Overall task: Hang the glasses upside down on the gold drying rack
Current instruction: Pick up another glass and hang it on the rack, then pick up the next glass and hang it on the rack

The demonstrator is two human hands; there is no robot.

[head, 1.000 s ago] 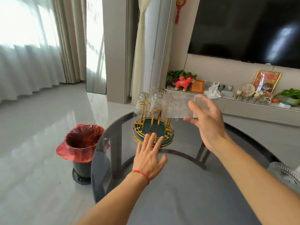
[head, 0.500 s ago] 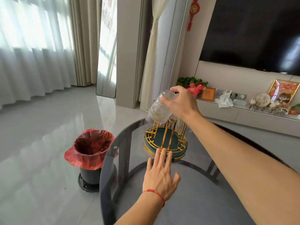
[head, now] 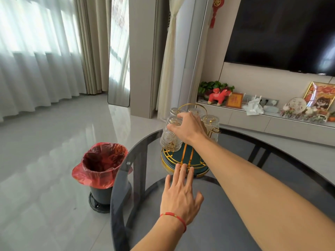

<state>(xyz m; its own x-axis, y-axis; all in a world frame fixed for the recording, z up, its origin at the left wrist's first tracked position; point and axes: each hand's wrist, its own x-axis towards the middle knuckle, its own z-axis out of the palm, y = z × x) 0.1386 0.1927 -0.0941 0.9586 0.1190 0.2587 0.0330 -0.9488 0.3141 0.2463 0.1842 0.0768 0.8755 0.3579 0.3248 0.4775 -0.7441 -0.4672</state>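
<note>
The gold drying rack [head: 183, 159] with a dark green base stands near the far edge of the round glass table [head: 226, 205]. My right hand [head: 188, 128] grips the base of a patterned clear glass [head: 169, 138], held upside down over the rack's left side. Other glasses hang upside down on the rack: one at the right [head: 211, 123] and others behind my hand, partly hidden. My left hand [head: 181, 194] lies flat on the table with fingers spread, its fingertips touching the rack's base.
A black bin with a red bag [head: 102, 165] stands on the floor left of the table. Behind the table a low TV shelf [head: 272, 120] carries ornaments and a plant. The table edge curves close on the left.
My right hand turned the glass mouth-down and lowered it onto the rack's left side. My left hand slid forward until its fingertips reached the rack's base.
</note>
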